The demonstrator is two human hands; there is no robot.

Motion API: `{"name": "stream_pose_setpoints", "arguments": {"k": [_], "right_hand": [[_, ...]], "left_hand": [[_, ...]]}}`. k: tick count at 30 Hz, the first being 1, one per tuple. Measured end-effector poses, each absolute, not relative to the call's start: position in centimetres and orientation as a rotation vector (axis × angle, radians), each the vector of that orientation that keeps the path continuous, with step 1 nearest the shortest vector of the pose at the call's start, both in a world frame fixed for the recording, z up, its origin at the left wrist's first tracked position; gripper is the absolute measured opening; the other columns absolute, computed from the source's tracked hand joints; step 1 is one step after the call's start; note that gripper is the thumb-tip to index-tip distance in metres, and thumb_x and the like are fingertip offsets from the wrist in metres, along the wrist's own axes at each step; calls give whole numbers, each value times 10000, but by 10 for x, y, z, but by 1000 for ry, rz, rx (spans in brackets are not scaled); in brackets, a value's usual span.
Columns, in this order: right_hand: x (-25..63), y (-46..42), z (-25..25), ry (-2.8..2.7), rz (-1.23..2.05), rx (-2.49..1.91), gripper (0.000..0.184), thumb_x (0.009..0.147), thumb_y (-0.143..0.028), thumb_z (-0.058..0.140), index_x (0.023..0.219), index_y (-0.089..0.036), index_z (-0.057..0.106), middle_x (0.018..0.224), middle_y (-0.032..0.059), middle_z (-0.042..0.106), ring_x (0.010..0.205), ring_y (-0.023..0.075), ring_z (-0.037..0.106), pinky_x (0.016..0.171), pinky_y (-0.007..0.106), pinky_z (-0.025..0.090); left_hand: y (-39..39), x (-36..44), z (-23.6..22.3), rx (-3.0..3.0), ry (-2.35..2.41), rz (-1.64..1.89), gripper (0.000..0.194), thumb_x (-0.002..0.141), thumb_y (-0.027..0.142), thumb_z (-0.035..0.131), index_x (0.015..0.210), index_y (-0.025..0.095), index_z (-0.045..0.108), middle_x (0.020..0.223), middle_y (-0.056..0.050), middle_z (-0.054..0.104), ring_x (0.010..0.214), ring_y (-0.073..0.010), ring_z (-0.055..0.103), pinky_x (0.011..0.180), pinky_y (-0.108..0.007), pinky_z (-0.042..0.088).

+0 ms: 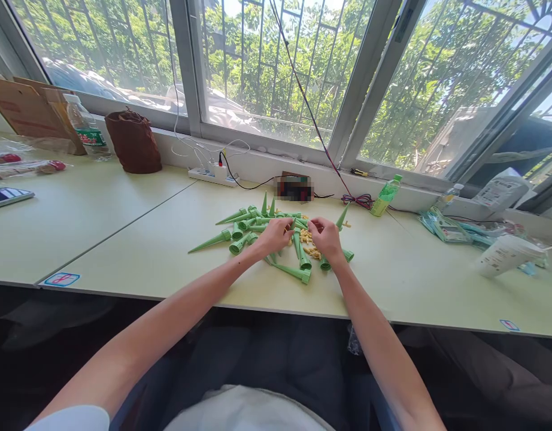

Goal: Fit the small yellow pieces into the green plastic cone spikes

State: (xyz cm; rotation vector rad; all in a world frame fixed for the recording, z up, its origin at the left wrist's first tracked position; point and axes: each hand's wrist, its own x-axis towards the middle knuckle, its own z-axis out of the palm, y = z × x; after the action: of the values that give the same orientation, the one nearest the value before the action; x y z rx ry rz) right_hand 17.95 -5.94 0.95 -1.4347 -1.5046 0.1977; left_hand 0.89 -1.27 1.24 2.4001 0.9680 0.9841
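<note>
A loose pile of green plastic watering spikes (209, 241) lies on the table, hollow cones with ribbed collars, some standing on end. Among them is a heap of small tan plastic pieces (306, 237). Over the middle of the pile, my left hand (276, 234) is closed, its fingertips pinched on a green spike that they partly hide. My right hand (325, 238) is just to the right, above the tan pieces, with thumb and fingers pinched together. Whatever sits in that pinch is too small to make out. A small gap separates the two hands.
Behind the pile are a white power strip (213, 175), cables and a dark blurred box (294, 187). A green bottle (387, 196) stands to the right, near a white cup (509, 255). At left are a brown bag (133, 142), a water bottle (88, 129) and a phone (9, 197).
</note>
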Motion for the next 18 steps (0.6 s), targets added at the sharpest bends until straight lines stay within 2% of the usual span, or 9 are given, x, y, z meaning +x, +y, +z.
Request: {"name": "stream_pose_setpoints", "arguments": {"k": [8, 12, 18], "right_hand": [[181, -61, 9, -1577, 214, -1552, 137, 826, -265, 553, 840, -186, 664, 793, 54, 708, 773, 198, 666, 761, 322, 506], [183, -58, 6, -1621, 183, -1569, 98, 803, -234, 582, 817, -188, 667, 805, 48, 715, 781, 191, 674, 793, 325, 511], [183, -57, 6, -1730, 264, -1599, 84, 748, -247, 653, 799, -187, 681, 747, 35, 716, 743, 178, 680, 769, 300, 515]], "left_hand": [[-12, 10, 9, 2401, 1048, 1013, 107, 854, 194, 515, 763, 170, 565, 772, -59, 647, 746, -191, 599, 703, -306, 458], [-13, 11, 8, 2367, 1036, 1058, 76, 866, 207, 532, 892, 158, 583, 831, -62, 643, 744, -182, 597, 719, -308, 470], [-19, 11, 13, 2256, 1052, 1356, 197, 872, 236, 556, 1050, 150, 554, 1028, -86, 564, 592, -96, 552, 686, -292, 481]]}}
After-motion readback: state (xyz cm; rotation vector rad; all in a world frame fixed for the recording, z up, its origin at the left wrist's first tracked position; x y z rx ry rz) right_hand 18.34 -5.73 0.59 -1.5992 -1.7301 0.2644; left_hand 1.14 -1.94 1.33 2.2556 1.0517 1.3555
